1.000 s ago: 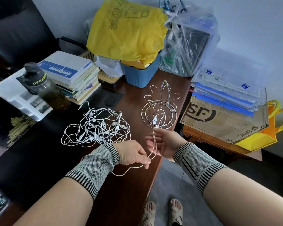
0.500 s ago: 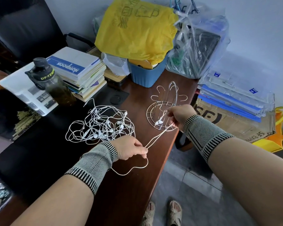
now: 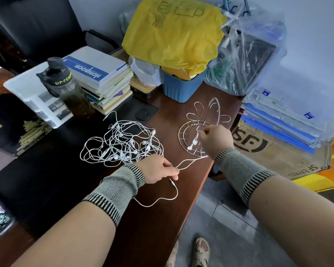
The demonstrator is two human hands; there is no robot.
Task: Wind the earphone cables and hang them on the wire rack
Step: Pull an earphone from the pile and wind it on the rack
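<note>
Dark brown wood is making up the surface (image 3: pixel 162 224), which is running from the near left toward a pale wall at the back. At the far edge a blue bin (image 3: pixel 178 89) is standing upright and holding yellow items under a crumpled yellow bag (image 3: pixel 174 33) that is draping over its mouth. Just right of it, a clear plastic bag (image 3: pixel 245 54) is enclosing a dark flat object and some greenish bits too blurred to name. Left of the bin, a stack of books (image 3: pixel 102 81) is lying beside a dark bottle (image 3: pixel 69 89) that is standing upright with murky liquid inside.

A tangled pile of white earphone cables (image 3: pixel 121 145) is sprawling on the surface left of centre. One earphone cable (image 3: pixel 189 162) is stretching out of it, its long axis running from lower left up to the right toward the wire rack (image 3: pixel 199 132), while its plug end is trailing back in a loose curve toward the near edge. The left hand (image 3: pixel 158 170) is pinching this cable with curled fingers. The right hand (image 3: pixel 214 141) is hovering over the round base of the rack, its fingers curled and pinching the cable's far end, where two earbuds are dangling against the wire. The rack is standing upright near the surface's right edge.
</note>
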